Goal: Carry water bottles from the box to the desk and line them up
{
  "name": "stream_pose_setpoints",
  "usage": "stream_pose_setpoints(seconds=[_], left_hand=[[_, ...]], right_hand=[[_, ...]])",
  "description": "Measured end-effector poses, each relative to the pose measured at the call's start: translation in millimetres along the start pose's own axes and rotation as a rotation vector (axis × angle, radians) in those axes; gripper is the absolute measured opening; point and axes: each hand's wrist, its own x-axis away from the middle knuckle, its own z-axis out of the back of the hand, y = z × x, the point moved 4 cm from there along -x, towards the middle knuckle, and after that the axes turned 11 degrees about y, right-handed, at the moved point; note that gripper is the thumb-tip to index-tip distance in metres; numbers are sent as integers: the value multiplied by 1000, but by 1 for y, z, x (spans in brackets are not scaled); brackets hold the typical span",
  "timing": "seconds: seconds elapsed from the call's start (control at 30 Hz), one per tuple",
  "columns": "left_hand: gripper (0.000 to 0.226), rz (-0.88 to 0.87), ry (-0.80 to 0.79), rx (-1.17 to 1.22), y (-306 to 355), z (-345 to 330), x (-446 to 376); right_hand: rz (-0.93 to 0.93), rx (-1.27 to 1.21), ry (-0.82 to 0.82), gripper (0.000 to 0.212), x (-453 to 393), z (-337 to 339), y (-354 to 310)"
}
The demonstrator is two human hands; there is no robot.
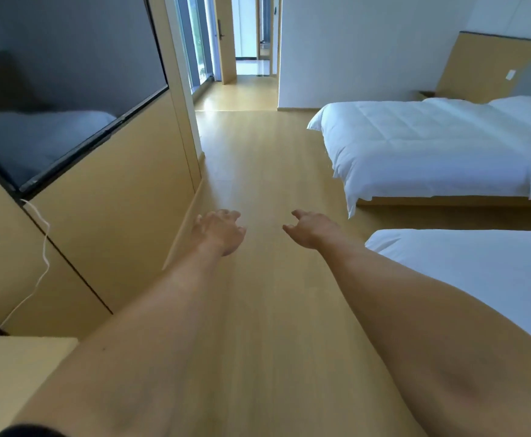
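Reaching fwd w/ both arms over wood floor (267,171): left hand (218,230) & right hand (310,227) loose-fingered, carrying nothing. Not seeing any bottles or box in view; desk corner (15,370) showing bottom-left, bare there. Judging progress: unclear, prob. heading for box.

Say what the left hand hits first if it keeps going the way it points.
Probably nothing close: the left hand, open and empty, points along the bare wood floor toward the doorway. The wall panel stays left of that line; depth is unclear.
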Motion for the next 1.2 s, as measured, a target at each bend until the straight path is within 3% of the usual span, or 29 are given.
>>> stream_pose_setpoints(seconds=[0.3, 0.8, 1.2], left_hand=[[52, -85, -48, -7, 44, -22, -68], [53, -118, -100, 66, -8, -46, -276], [52, -158, -155, 40, 28, -85, -421]], right_hand=[[-139, -16, -16, 58, -49, -13, 51], [-190, -23, -72, 62, -239, -23, -25], [-228, -23, -69, 63, -395, -37, 7]])
